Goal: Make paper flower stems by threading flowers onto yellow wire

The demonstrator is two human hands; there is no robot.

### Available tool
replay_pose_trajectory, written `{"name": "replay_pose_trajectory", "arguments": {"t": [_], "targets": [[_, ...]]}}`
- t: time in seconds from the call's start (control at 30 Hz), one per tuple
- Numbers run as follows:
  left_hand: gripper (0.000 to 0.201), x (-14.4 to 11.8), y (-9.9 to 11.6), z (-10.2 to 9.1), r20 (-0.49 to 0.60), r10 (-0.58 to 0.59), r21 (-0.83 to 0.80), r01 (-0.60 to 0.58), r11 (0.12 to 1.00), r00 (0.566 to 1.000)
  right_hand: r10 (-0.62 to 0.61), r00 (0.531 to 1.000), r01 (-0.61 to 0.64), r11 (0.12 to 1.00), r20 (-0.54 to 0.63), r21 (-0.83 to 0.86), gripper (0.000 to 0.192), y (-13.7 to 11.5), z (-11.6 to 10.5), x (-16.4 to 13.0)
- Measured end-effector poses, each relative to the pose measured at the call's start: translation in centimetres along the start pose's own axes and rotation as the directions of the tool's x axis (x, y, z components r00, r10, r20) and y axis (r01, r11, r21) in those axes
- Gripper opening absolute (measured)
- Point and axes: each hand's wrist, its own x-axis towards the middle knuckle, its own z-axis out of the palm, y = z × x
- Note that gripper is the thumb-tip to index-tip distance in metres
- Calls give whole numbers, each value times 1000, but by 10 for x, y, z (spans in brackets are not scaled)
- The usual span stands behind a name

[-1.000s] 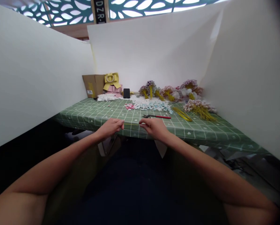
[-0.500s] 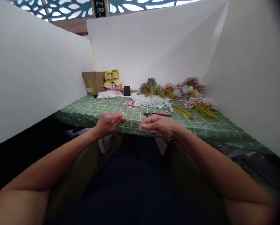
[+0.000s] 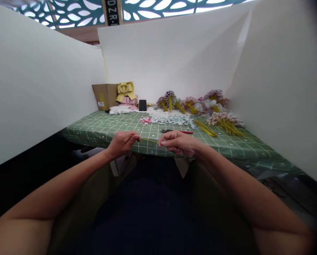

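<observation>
Wire (image 3: 149, 140) pinched btwn left hand (image 3: 122, 142) & right hand (image 3: 177, 142).

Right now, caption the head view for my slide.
Left hand and right hand pinch a thin yellow stem above the green table.

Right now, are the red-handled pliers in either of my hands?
No, the red-handled pliers lie on the green tablecloth beyond the right hand, which pinches a thin yellow stem with the left hand.
</observation>
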Motion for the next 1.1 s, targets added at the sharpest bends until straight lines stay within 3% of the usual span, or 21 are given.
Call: {"name": "replay_pose_trajectory", "arguments": {"t": [0.07, 0.1, 0.17, 0.23, 0.3, 0.33, 0.4, 0.47, 0.5, 0.53, 0.6, 0.67, 0.7, 0.73, 0.8, 0.87, 0.93, 0.97, 1.0, 1.07, 1.1], "targets": [[35, 2, 2, -4, 0, 33, 87, -33, 996, 999, 45, 995, -47, 999, 91, 21, 29, 1, 2, 1], [37, 3, 1, -4, 25, -29, 82, 26, 996, 999, 48, 998, -46, 997, 32, -60, 27, 2, 5, 2], [41, 5, -4, 0, 86, -246, -16, 248, 969, 965, -24, 974, -59, 933, -225, -355, 22, 4, 14, 5], [43, 6, -11, 6, 150, -433, -165, 454, 875, 889, -200, 912, -96, 746, -359, -659, 19, 6, 22, 7], [42, 7, -15, 11, 163, -527, -297, 551, 780, 834, -334, 886, -85, 563, -321, -822, 25, 6, 27, 7], [41, 6, -16, 13, 173, -541, -342, 565, 750, 823, -364, 883, -68, 527, -297, -847, 27, 6, 27, 7], [41, 6, -12, 12, 184, -515, -386, 543, 746, 838, -363, 869, -52, 608, -336, -792, 26, 4, 23, 5], [42, 5, -4, 6, 129, -420, -359, 437, 825, 898, -273, 876, -4, 819, -398, -573, 21, 3, 17, 4], [41, 5, 1, 2, 80, -345, -323, 352, 879, 935, -200, 903, 35, 917, -380, -398, 20, 3, 14, 3], [40, 5, 6, -3, 32, -255, -272, 254, 928, 966, -126, 943, 66, 978, -308, -198, 22, 3, 12, 3], [37, 6, 14, -12, -36, -77, -150, 71, 986, 996, -39, 997, 47, 987, -60, 152, 26, 5, 11, 4], [35, 7, 15, -17, -54, -4, -39, 2, 999, 999, -3, 998, -15, 959, 62, 282, 29, 10, 16, 7], [34, 8, 12, -18, -35, -32, -6, 32, 999, 999, 14, 999, -20, 968, 29, 249, 28, 12, 21, 9], [35, 9, 8, -16, -11, -101, 2, 101, 995, 995, 23, 997, -11, 989, -74, 150, 26, 14, 26, 11], [39, 9, -2, -10, 44, -292, -49, 294, 954, 955, -52, 939, -21, 978, -339, -209, 22, 17, 34, 13], [43, 9, -12, -2, 92, -443, -137, 452, 882, 892, -248, 865, -61, 810, -436, -583, 21, 16, 38, 12], [44, 9, -15, 5, 129, -518, -230, 533, 814, 846, -389, 839, -57, 632, -380, -773, 26, 15, 37, 10], [44, 8, -14, 6, 151, -532, -272, 552, 788, 833, -414, 839, -40, 602, -354, -798, 28, 13, 35, 8], [43, 7, -12, 7, 162, -533, -313, 556, 770, 830, -414, 836, -25, 628, -361, -778, 28, 12, 32, 7], [42, 6, -3, 5, 123, -494, -385, 500, 775, 861, -331, 844, 17, 802, -422, -596, 23, 10, 26, 6], [42, 5, 2, 3, 79, -453, -406, 444, 799, 888, -249, 872, 50, 902, -422, -429, 22, 9, 23, 6]]}}
